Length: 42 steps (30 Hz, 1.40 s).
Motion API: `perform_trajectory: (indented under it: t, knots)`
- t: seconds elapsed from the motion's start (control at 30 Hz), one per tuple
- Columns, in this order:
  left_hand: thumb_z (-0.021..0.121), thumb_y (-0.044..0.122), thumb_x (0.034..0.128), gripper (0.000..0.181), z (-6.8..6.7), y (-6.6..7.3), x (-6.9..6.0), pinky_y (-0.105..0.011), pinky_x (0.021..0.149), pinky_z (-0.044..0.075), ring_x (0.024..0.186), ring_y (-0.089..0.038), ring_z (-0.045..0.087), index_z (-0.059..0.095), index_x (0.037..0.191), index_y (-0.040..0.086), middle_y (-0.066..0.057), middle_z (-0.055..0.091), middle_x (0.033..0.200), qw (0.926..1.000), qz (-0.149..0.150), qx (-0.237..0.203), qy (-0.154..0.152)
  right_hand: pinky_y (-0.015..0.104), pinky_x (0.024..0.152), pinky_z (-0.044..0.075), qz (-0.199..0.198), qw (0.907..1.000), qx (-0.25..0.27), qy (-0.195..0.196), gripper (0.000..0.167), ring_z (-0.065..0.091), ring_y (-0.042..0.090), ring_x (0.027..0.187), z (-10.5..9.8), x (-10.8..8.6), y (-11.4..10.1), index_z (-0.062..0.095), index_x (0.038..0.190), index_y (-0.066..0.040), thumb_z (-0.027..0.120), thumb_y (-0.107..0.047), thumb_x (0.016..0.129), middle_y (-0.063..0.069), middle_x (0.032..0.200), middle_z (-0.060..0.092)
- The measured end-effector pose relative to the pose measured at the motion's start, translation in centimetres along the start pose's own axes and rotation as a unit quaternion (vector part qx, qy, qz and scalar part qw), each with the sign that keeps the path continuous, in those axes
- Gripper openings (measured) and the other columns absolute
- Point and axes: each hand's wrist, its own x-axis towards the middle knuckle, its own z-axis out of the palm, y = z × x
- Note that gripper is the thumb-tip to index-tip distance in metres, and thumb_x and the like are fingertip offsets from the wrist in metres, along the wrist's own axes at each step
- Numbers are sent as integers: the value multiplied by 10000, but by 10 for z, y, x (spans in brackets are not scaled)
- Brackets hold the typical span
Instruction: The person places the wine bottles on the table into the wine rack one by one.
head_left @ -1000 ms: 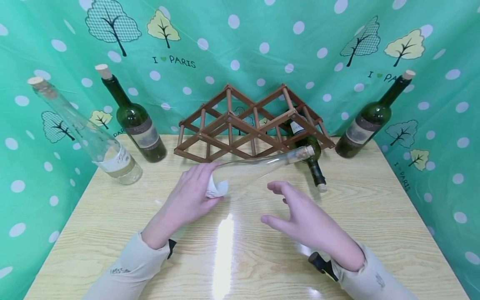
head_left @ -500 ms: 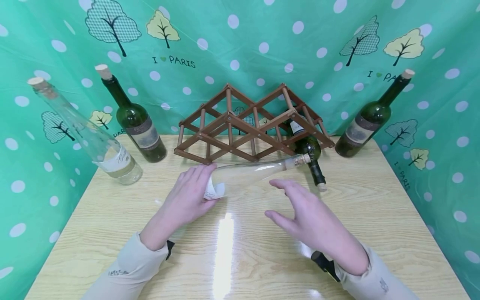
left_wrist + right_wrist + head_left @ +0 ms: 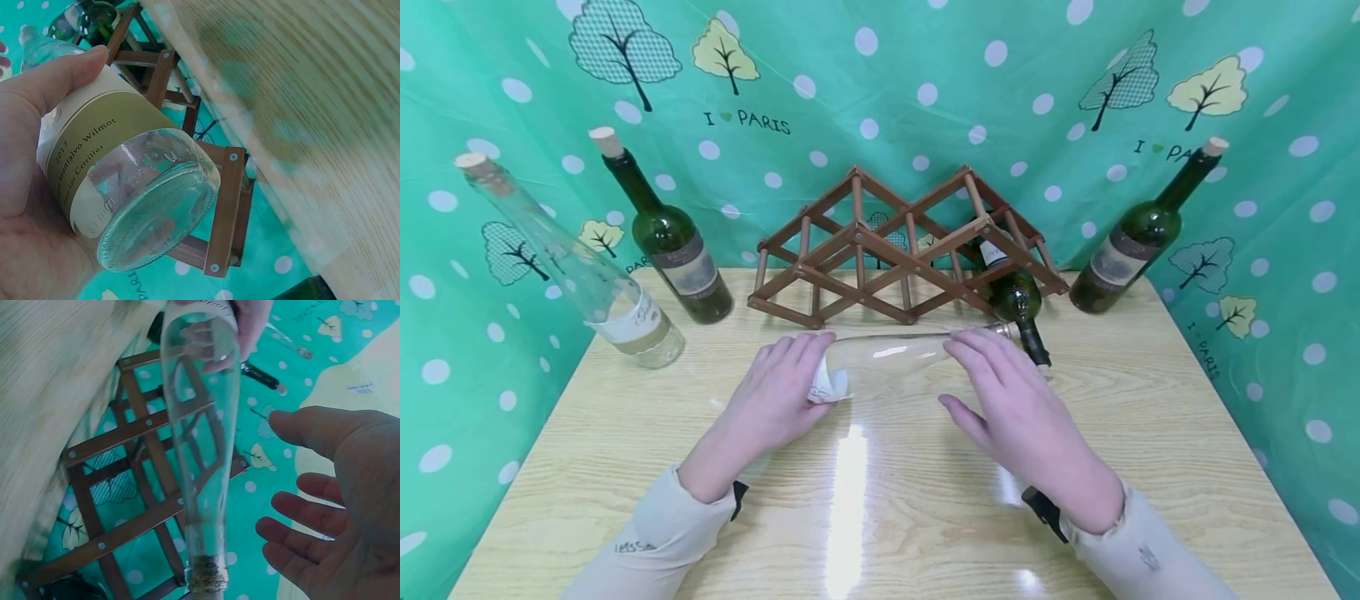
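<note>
A clear corked bottle (image 3: 895,354) lies sideways in front of the wooden rack (image 3: 859,237). My left hand (image 3: 778,392) grips its base end, thumb and fingers round the label (image 3: 106,131) in the left wrist view. At the neck side is my right hand (image 3: 1026,408), fingers spread and partly hiding the neck. The right wrist view shows that hand (image 3: 337,487) apart from the bottle (image 3: 206,437), holding nothing. A dark bottle (image 3: 1015,296) rests in the rack's right part, its neck pointing toward me behind my right hand.
At the left stand a tall clear bottle (image 3: 632,321) and a green bottle (image 3: 688,267), both corked. Another green bottle (image 3: 1120,258) stands right of the rack. A green patterned cloth (image 3: 917,83) hangs behind the wooden table (image 3: 760,533).
The held bottle's neck end has swung down toward me, so the bottle lies more level across the view. My right hand has moved up toward the neck. The left hand keeps its grip.
</note>
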Motion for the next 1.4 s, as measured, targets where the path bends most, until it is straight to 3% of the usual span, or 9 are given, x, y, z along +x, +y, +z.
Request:
perform_trajectory:
  t: [0.23,0.6,0.93,1.4]
  knots:
    - [913,285,811,859,1,1,0,-563,957,512,1186,-386,606,477,1512,47,-145,625,1355,9998,17,101,-175,573,1163,421,-213,9983,-530,-135,745,522,446,1373,14,-1,9,529,1468,46,900,-173,860,247,1454,576]
    - [916,275,802,850,0,5,-2,-560,948,522,1122,-383,620,487,1500,47,-130,638,1309,9990,129,196,-379,517,1183,416,-355,9946,-821,-522,737,528,419,1371,34,-4,18,515,1480,35,895,-151,876,224,1450,583]
    - [908,250,800,828,-1,10,-3,-550,948,530,1127,-368,629,507,1495,47,-129,649,1325,9981,151,198,-556,531,1159,435,-418,9911,-902,-881,670,540,396,1358,50,-12,21,479,1527,13,800,-148,962,199,1460,580]
    - [923,331,794,849,-4,15,-6,-504,896,549,1094,-322,645,522,1488,50,-101,669,1315,9966,245,-19,-787,502,1048,515,-478,9883,-1038,-1011,488,600,355,1231,56,-18,25,466,1528,10,581,-83,1063,167,1395,608]
